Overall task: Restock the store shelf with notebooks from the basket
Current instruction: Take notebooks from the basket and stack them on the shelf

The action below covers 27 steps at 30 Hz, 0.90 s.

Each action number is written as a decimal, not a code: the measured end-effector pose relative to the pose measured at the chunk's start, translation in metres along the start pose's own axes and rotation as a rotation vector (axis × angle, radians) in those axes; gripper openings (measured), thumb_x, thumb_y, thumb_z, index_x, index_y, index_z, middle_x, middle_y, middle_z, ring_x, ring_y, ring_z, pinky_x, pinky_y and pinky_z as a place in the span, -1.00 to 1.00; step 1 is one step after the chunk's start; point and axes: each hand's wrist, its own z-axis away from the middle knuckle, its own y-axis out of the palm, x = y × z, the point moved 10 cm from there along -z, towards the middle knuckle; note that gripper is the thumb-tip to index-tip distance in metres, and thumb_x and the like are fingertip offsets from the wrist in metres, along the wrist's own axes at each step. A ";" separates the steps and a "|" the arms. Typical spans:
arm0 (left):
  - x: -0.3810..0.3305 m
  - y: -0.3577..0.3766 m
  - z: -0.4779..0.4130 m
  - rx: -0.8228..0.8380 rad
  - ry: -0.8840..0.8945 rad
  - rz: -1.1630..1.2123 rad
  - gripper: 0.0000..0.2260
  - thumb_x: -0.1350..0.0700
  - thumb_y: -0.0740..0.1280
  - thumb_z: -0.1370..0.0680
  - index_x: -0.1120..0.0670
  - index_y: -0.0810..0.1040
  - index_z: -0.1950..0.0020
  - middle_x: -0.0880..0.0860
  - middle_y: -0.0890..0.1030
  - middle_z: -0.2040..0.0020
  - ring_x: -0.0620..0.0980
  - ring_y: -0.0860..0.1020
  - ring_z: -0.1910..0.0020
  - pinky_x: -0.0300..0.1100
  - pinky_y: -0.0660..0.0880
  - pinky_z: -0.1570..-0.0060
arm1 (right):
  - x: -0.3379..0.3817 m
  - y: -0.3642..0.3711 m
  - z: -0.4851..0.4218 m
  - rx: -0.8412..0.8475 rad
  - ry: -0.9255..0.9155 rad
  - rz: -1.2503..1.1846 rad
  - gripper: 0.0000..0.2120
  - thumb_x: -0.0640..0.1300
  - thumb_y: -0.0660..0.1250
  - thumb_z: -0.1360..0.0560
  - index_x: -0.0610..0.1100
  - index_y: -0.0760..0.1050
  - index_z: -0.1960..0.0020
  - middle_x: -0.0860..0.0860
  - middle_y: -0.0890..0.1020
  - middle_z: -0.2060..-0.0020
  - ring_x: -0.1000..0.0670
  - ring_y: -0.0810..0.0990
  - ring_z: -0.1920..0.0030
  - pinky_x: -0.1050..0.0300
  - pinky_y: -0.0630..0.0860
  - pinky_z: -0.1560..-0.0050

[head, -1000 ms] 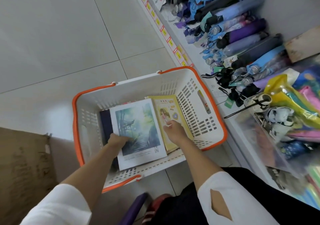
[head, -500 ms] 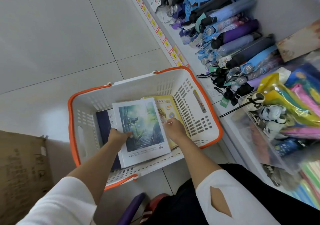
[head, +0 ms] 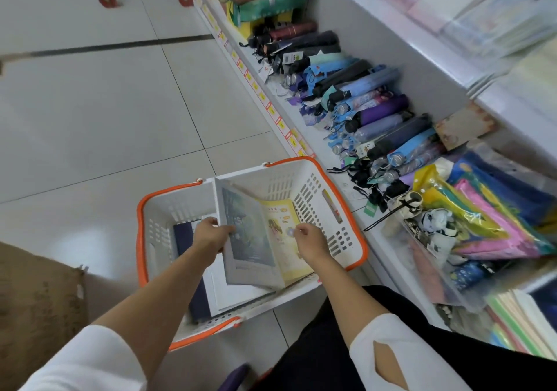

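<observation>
1. Half a second ago the landscape notebook (head: 250, 234) lay flat on the pile. Now its left edge is lifted and it stands steeply tilted, cover facing right. The view has also swung up, taking in more of the shelf (head: 352, 193).
2. The left hand (head: 211, 235) grips that raised left edge, thumb on the cover and fingers behind it.
3. The right hand (head: 310, 240) is apart from the left, with the tilted notebook between them. Its curled fingers sit on the yellow notebook (head: 280, 212) near the right edge. I cannot tell whether they pinch it or only rest there.
4. The landscape notebook's lower right edge rests against the yellow one, which lies sloping along the right wall of the basket (head: 139, 240).
5. A navy notebook (head: 182, 240) lies at the left of the basket's bottom, and a white notebook (head: 232, 294) lies just beside it, under the lifted one.
6. The white basket with its orange rim stands on the tiled floor (head: 105, 104), right against the foot of the shelf. Brown cardboard (head: 36, 300) lies near its left side.
7. On the bottom shelf, folded umbrellas (head: 376, 110) lie in a row, with bright plastic packets (head: 482, 216) nearer the person. Yellow price tags (head: 280, 124) run along the shelf's front edge.
8. Pale stacks (head: 452, 8) on the higher shelf are too blurred to make out.
</observation>
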 end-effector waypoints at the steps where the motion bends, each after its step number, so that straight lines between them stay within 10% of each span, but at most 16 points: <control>1: -0.011 -0.006 0.005 -0.009 0.023 0.005 -0.81 0.22 0.44 -0.46 0.20 0.49 -0.01 0.22 0.61 0.05 0.18 0.60 0.16 -0.08 0.56 0.26 | 0.001 -0.009 0.005 -0.017 0.009 -0.030 -0.73 -0.08 0.17 -0.62 -0.15 0.50 -0.24 -0.01 0.56 -0.11 -0.05 0.54 -0.06 0.15 0.45 0.01; 9: -0.103 -0.046 0.063 -0.004 0.184 0.098 -0.83 0.29 0.48 -0.34 0.23 0.55 0.13 0.21 0.58 0.18 0.13 0.53 0.35 -0.17 0.50 0.40 | 0.023 -0.064 0.040 -0.059 0.015 -0.216 -0.91 -0.12 0.25 -0.52 -0.13 0.47 0.11 -0.26 0.56 -0.18 -0.16 0.53 0.14 -0.04 0.52 0.14; 12: -0.140 -0.046 0.091 0.042 0.233 0.169 -0.82 0.28 0.48 -0.34 0.22 0.54 0.13 0.18 0.57 0.21 0.11 0.53 0.35 -0.17 0.51 0.42 | 0.040 -0.078 0.060 -0.032 0.040 -0.300 -0.66 -0.06 0.27 -0.56 -0.27 0.49 -0.22 -0.31 0.56 -0.18 -0.28 0.59 -0.10 -0.23 0.49 -0.22; 17: -0.187 -0.002 0.141 0.244 0.268 0.316 -0.75 0.28 0.47 -0.38 0.23 0.55 -0.02 0.23 0.62 0.08 0.16 0.60 0.24 0.00 0.63 0.15 | 0.055 -0.096 0.089 0.148 0.120 -0.563 -0.38 0.35 0.29 -0.41 -0.05 0.48 -0.29 -0.13 0.62 -0.04 -0.11 0.65 0.10 -0.02 0.63 0.10; 27: -0.241 0.111 0.243 0.575 0.318 0.318 -0.69 0.17 0.41 -0.46 0.23 0.57 -0.18 0.25 0.65 -0.05 0.21 0.62 0.13 0.16 0.58 -0.02 | 0.068 -0.291 0.195 -0.333 -0.199 -0.596 -0.76 -0.21 0.38 -0.48 -0.12 0.48 -0.14 -0.13 0.65 0.06 -0.09 0.62 0.21 0.08 0.54 0.29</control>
